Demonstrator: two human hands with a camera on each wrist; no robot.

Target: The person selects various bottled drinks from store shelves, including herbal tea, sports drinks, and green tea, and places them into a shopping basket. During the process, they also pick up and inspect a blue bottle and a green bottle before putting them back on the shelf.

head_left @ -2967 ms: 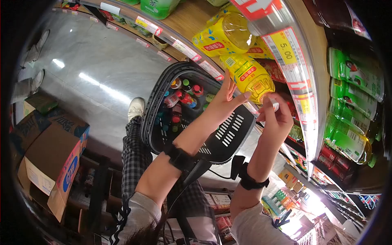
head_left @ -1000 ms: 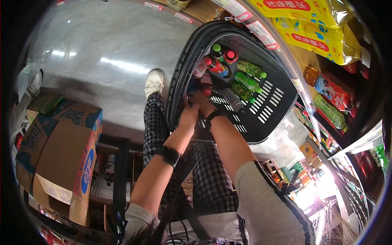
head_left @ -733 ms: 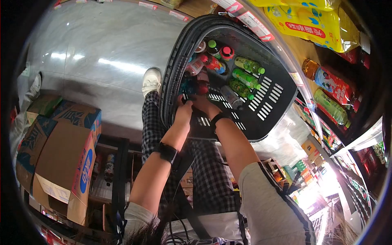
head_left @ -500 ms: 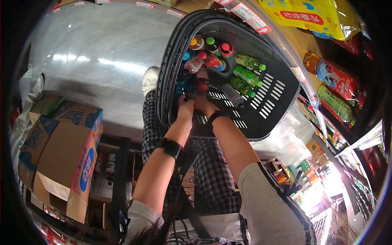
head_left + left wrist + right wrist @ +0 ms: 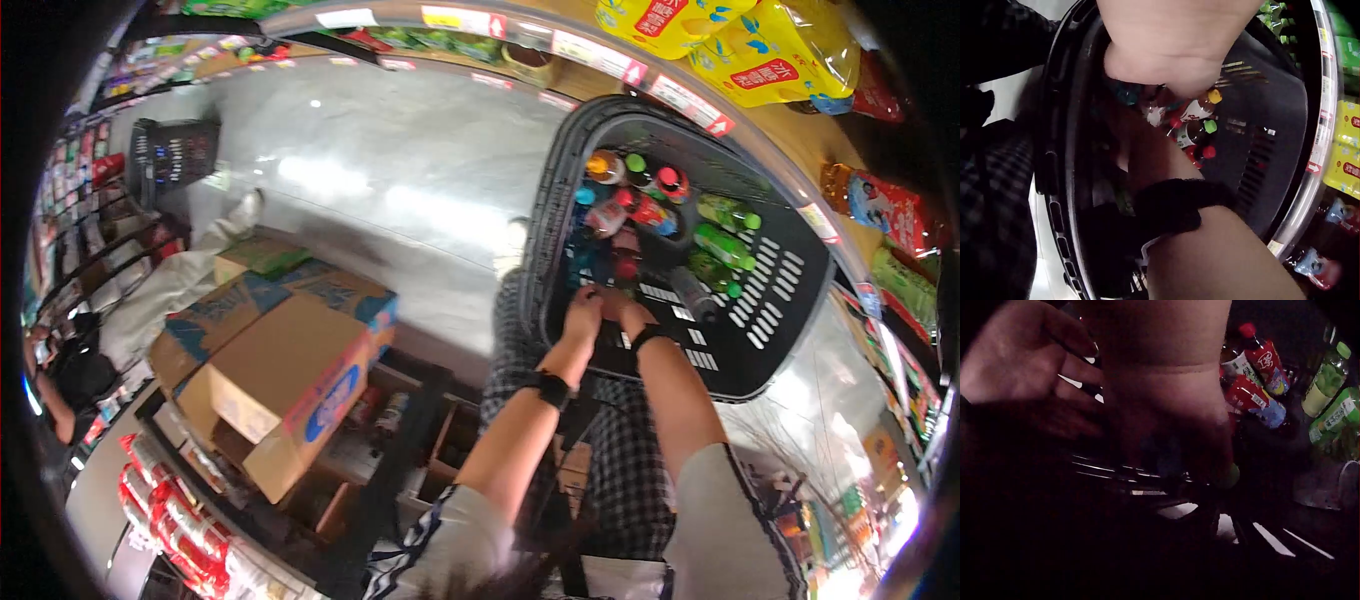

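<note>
Both hands are inside the black basket (image 5: 790,345), low at its near side. The left hand (image 5: 583,315) is beside the right hand (image 5: 622,308). In the right wrist view, the left hand (image 5: 1022,356) shows its palm and loosely bent fingers, with nothing visible in them. The right hand (image 5: 1172,425) is in deep shadow; a round green thing (image 5: 1227,475) shows by its fingers, and its grip cannot be made out. Beyond the hands stand an orange-capped bottle (image 5: 604,167) and several others; green-capped bottles (image 5: 722,245) lie to the right.
Shelving with yellow packs (image 5: 770,70) and a price rail (image 5: 690,103) runs past the basket's far side. Cardboard boxes (image 5: 290,350) are at the left. Another person's legs (image 5: 150,300) and a second basket (image 5: 175,155) appear farther off.
Three seconds ago the hands were at a yellow bottle by the shelf; now both are down in the basket. Since half a second ago the head view has swung left, and the hands remain close together.
</note>
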